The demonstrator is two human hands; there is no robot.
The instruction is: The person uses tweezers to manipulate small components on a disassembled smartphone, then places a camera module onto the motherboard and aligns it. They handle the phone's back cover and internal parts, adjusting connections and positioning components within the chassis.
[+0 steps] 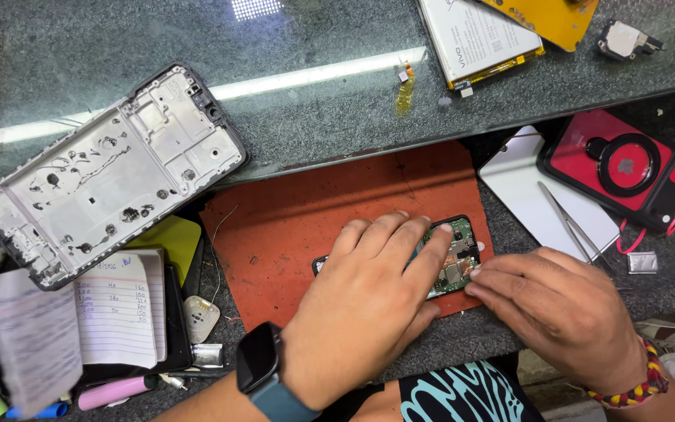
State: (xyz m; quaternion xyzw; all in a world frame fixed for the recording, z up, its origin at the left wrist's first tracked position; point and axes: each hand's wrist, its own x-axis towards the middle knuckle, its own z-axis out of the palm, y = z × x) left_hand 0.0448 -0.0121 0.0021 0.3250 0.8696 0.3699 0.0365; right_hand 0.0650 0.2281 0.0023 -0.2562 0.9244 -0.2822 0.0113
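Head view: left hand (369,301) lies flat, palm down, over an opened phone (455,254) on the red mat (314,211) near the tabletop's front edge, fingers pressing its green circuit board. Right hand (564,309) is relaxed, fingertips touching the phone's right end. Tweezers (572,227) rest beside it; an empty phone frame (111,176) lies far left.

An opened phone (453,254), green circuit board exposed, lies flat on the red mat (306,211).
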